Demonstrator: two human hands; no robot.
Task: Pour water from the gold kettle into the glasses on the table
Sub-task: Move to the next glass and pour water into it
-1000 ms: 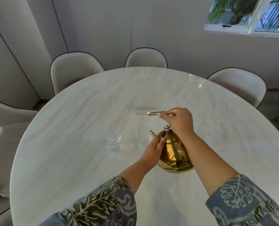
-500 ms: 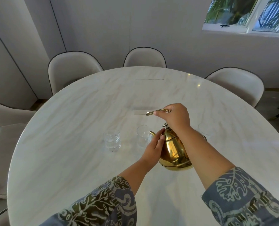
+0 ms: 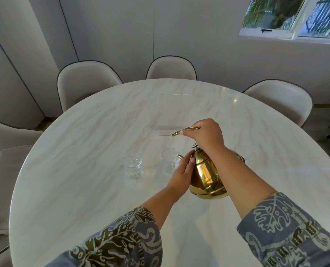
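Note:
The gold kettle [image 3: 206, 176] is lifted off the marble table [image 3: 79, 170] and tipped to the left. My right hand [image 3: 206, 134] grips its thin handle from above. Flat against the kettle's left side lies my left hand [image 3: 181, 173], fingers together. The spout reaches the rim of a clear glass [image 3: 169, 162]. No stream of water is visible. Left of that one stands another glass [image 3: 132, 167] with water in it. A third glass [image 3: 241, 153] shows faintly behind my right forearm.
Several cream chairs [image 3: 87, 83] ring the far and left edges of the table. A clear acrylic stand [image 3: 174, 112] sits past the glasses at the table's middle. A window is at the upper right.
The kettle has risen off the table and tilted further left, its spout moving up to the middle glass. Both hands have moved with it.

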